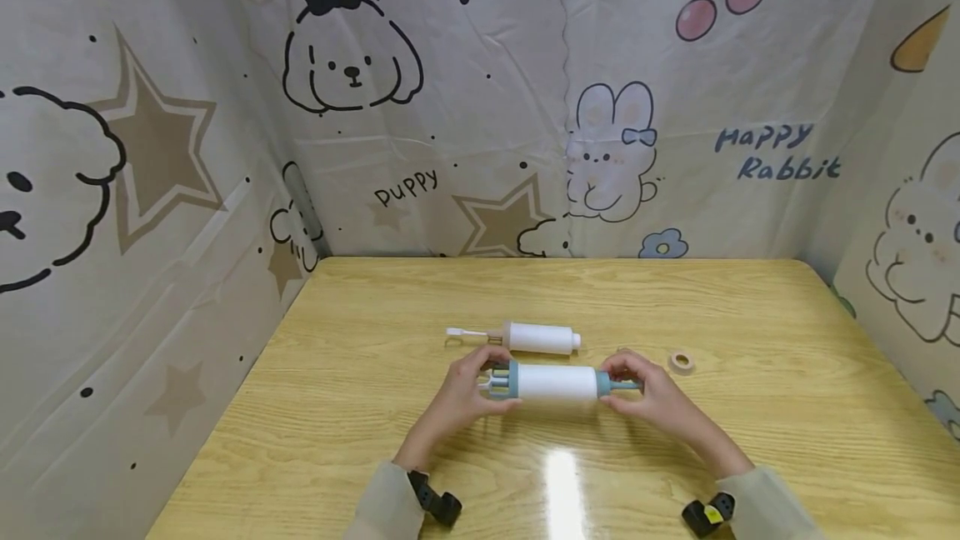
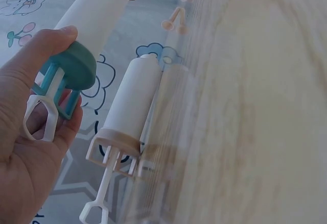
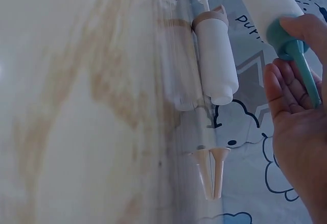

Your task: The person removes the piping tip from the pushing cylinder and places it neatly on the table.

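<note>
A large white syringe (image 1: pixel 557 382) with teal ends is held level in front of me between both hands. My left hand (image 1: pixel 461 390) grips its teal collar (image 2: pixel 76 67), thumb on the barrel side. The white plunger handle (image 2: pixel 52 122) sits close to the collar, partly within that palm. At the other end, my right hand (image 1: pixel 660 394) pinches the teal cap (image 3: pixel 280 34), whose thin teal nozzle (image 3: pixel 308 78) points out over the palm. Just behind lies a smaller white syringe (image 1: pixel 542 338) with a beige collar (image 2: pixel 120 140), its white plunger (image 1: pixel 465 332) drawn out to the left.
A small beige flared piece (image 1: pixel 681 362) lies on the table to the right, behind my right hand. The wood-grain table (image 1: pixel 322 440) is glossy and mirrors things. Cartoon-printed cloth (image 1: pixel 480 40) rises along its back and both sides.
</note>
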### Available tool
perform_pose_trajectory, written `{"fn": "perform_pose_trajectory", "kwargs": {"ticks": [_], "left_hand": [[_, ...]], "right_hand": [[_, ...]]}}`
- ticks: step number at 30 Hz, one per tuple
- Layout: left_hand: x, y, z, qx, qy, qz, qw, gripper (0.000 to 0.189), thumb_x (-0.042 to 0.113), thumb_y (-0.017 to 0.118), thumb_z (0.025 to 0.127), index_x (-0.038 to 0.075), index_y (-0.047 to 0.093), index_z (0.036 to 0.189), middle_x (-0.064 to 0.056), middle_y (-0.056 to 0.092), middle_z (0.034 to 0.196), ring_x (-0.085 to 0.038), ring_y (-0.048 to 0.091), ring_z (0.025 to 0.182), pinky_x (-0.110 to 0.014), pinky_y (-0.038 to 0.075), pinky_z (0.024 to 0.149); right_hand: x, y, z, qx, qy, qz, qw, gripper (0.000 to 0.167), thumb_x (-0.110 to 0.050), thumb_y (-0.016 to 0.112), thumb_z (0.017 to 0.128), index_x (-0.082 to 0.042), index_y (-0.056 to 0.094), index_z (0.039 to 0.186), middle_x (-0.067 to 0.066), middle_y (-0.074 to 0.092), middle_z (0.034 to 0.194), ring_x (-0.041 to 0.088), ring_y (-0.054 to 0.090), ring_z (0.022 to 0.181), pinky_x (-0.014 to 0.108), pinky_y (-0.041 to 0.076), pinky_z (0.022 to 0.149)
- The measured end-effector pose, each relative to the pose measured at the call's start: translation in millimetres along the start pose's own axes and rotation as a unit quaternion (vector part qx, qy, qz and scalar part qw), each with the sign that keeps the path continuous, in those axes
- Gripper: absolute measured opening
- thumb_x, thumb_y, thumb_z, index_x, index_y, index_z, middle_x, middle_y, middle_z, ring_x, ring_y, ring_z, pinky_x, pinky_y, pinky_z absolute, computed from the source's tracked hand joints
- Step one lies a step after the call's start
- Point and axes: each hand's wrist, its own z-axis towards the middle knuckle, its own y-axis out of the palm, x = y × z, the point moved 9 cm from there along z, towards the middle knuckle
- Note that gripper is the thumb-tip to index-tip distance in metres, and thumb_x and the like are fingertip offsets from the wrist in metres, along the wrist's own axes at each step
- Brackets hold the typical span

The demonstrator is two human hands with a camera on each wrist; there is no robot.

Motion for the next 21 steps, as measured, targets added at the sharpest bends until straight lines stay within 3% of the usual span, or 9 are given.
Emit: {"fn": "perform_pose_trajectory", "kwargs": {"ticks": [3, 7, 12, 14, 17, 21], "left_hand": [[-0.2, 0.1, -0.2, 0.0, 0.001, 0.0, 1.0, 0.053, 0.02, 0.085, 0.076, 0.012, 0.057, 0.12, -0.003, 0.064, 0.117, -0.018, 0.064, 0.108, -0.034, 0.056, 0.092], [-0.5, -0.3, -0.5, 0.0, 0.002, 0.004, 1.0, 0.052, 0.021, 0.085, 0.076, 0.013, 0.057, 0.12, -0.002, 0.064, 0.116, -0.018, 0.064, 0.107, -0.034, 0.057, 0.091], [0.9, -2.4, -0.7, 0.004, 0.006, 0.007, 0.9999, 0.053, 0.02, 0.085, 0.076, 0.012, 0.058, 0.12, -0.002, 0.065, 0.116, -0.018, 0.064, 0.106, -0.033, 0.057, 0.089], [1.7, -3.1, -0.9, 0.005, 0.008, 0.008, 0.9999, 0.053, 0.019, 0.085, 0.075, 0.011, 0.058, 0.12, -0.003, 0.065, 0.116, -0.017, 0.064, 0.105, -0.033, 0.057, 0.089], [2.8, -3.5, -1.3, 0.007, 0.011, 0.007, 0.9999, 0.054, 0.019, 0.085, 0.075, 0.011, 0.058, 0.12, -0.003, 0.065, 0.116, -0.018, 0.064, 0.104, -0.032, 0.057, 0.088], [4.3, -3.3, -1.1, 0.008, 0.017, 0.012, 0.9997, 0.054, 0.019, 0.085, 0.075, 0.012, 0.058, 0.12, -0.003, 0.065, 0.115, -0.019, 0.064, 0.103, -0.031, 0.057, 0.087]], "right_hand": [[-5.8, -0.4, 0.1, 0.008, -0.042, -0.015, 0.999, 0.03, -0.001, 0.076, 0.082, -0.009, 0.061, 0.108, -0.006, 0.061, 0.105, -0.005, 0.057, 0.095, 0.016, 0.053, 0.084], [-8.5, 0.0, 0.2, 0.003, -0.05, -0.015, 0.9986, 0.033, -0.002, 0.076, 0.082, -0.006, 0.06, 0.111, 0.005, 0.062, 0.107, -0.005, 0.057, 0.097, 0.016, 0.053, 0.085], [1.6, 0.3, 0.7, -0.016, 0.025, 0.022, 0.9993, 0.032, -0.009, 0.066, 0.092, 0.005, 0.056, 0.119, 0.018, 0.06, 0.113, -0.005, 0.056, 0.098, 0.019, 0.052, 0.084], [7.9, 1.4, 0.6, -0.029, 0.069, 0.041, 0.9964, 0.023, -0.014, 0.055, 0.1, 0.006, 0.058, 0.111, 0.015, 0.061, 0.105, -0.001, 0.056, 0.091, 0.022, 0.052, 0.078], [14.6, 5.1, 0.1, -0.059, 0.114, 0.058, 0.9901, 0.04, -0.023, 0.037, 0.107, 0.007, 0.061, 0.094, 0.007, 0.062, 0.087, 0.01, 0.057, 0.076, 0.027, 0.051, 0.069], [17.9, 10.3, -0.7, -0.095, 0.139, 0.08, 0.9825, 0.048, -0.026, 0.035, 0.108, 0.01, 0.06, 0.087, 0.003, 0.061, 0.076, 0.015, 0.058, 0.067, 0.03, 0.052, 0.064]]}}
